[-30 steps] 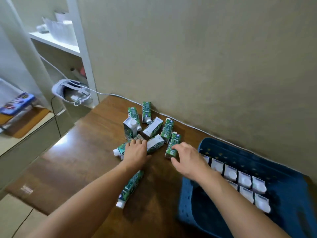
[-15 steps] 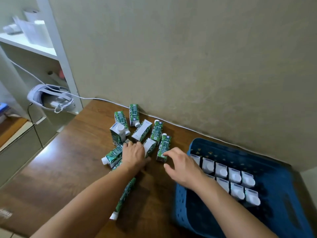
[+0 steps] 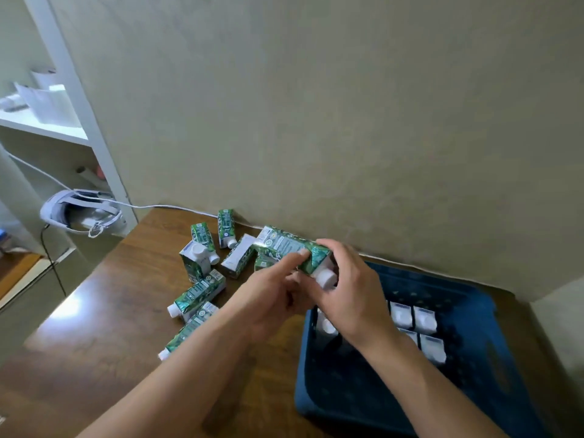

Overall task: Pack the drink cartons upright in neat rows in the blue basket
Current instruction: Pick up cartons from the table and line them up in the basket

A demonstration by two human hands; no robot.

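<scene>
A green and white drink carton (image 3: 289, 248) is lifted above the table, lying sideways with its white cap toward me. My right hand (image 3: 350, 292) grips its cap end and my left hand (image 3: 271, 294) touches its side with a stretched finger. Several more cartons (image 3: 200, 294) lie scattered on the brown table (image 3: 104, 336), one (image 3: 194, 259) standing upright. The blue basket (image 3: 474, 368) sits at the right with several upright cartons (image 3: 423, 320) in two rows, partly hidden behind my right forearm.
A beige wall (image 3: 347, 121) stands right behind the cartons and basket. A white cable (image 3: 177, 208) runs along its foot to a white headset (image 3: 79, 210) on a lower ledge by white shelves (image 3: 47, 128) at the left.
My right hand has picked one carton off the table and raised it; my left hand has left the pile and come up to it. The view has shifted slightly.
</scene>
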